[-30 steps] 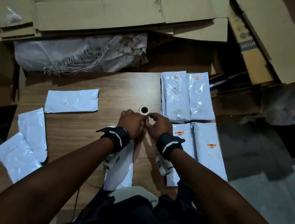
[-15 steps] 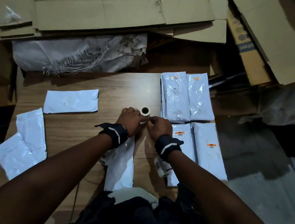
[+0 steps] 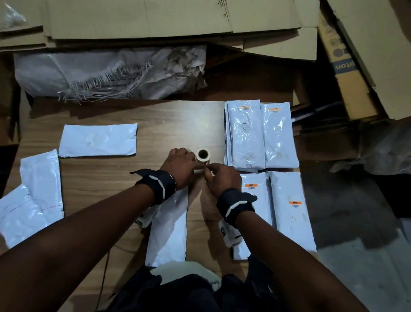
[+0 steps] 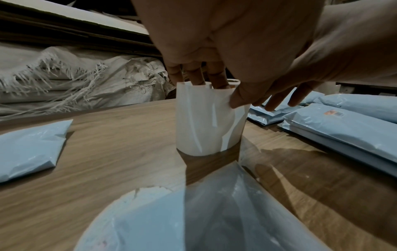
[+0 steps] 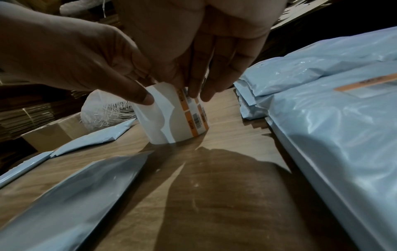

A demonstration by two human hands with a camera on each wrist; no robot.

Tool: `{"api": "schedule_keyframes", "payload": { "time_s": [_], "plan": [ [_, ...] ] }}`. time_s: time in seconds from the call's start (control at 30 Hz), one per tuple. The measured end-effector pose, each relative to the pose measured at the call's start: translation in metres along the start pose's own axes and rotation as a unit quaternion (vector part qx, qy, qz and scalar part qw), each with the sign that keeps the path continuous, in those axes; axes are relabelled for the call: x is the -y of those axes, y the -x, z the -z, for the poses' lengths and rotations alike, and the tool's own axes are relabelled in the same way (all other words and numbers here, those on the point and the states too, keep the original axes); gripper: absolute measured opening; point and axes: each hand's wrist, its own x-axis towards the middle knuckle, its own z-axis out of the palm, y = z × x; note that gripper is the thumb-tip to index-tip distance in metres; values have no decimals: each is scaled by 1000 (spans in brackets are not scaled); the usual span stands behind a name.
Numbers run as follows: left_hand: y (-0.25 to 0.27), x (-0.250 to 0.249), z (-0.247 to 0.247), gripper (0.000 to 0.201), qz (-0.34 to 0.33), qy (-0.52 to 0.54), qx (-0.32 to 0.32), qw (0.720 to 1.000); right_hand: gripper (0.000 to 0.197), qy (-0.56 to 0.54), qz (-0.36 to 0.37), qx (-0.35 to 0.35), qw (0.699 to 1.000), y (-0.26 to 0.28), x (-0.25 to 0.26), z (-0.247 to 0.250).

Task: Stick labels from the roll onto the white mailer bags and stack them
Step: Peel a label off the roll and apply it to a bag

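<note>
A white label roll (image 3: 202, 155) stands upright on the wooden table (image 3: 129, 179), with orange labels (image 5: 190, 117) showing on its side. My left hand (image 3: 186, 161) grips the roll, thumb (image 4: 238, 100) pressed on the near face and fingers behind it. My right hand (image 3: 210, 172) picks at the top edge of an orange label with its fingertips (image 5: 196, 91). A white mailer bag (image 3: 169, 227) without a label lies lengthwise under my wrists. Labelled bags sit in stacks at the right (image 3: 247, 137) (image 3: 291, 211).
Three unlabelled white bags lie at the left (image 3: 97, 138) (image 3: 40, 179) (image 3: 15, 214). Flattened cardboard (image 3: 142, 10) and a frayed woven sack (image 3: 107, 74) lie beyond the table's far edge. A cardboard box (image 3: 348, 76) stands at the far right.
My left hand has slid forward round the left side of the roll. The right fingertips have shifted onto the roll's near side. The roll stays where it was.
</note>
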Motion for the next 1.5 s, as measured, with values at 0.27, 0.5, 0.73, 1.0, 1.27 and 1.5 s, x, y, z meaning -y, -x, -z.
{"api": "schedule_keyframes", "payload": {
  "time_s": [0.27,0.5,0.73,1.0,1.27,1.5],
  "plan": [
    [-1,1,-1,37,-2,26,-3,1000,27,14,11,-1,1000,0,6,5],
    [-1,-1,0,42,-4,57,-11,998,30,15,9,5,1000,0,5,3],
    [2,0,1,40,-6,56,-17,998,30,12,24,14,1000,0,-1,6],
    [1,2,-1,40,-17,45,-21,999,30,1,25,-11,1000,0,1,5],
    [0,3,-5,40,-22,17,-24,999,29,17,28,6,999,-1,-2,6],
    [2,3,-6,41,-4,9,-36,999,28,-82,-100,-19,991,3,-9,6]
  ]
}}
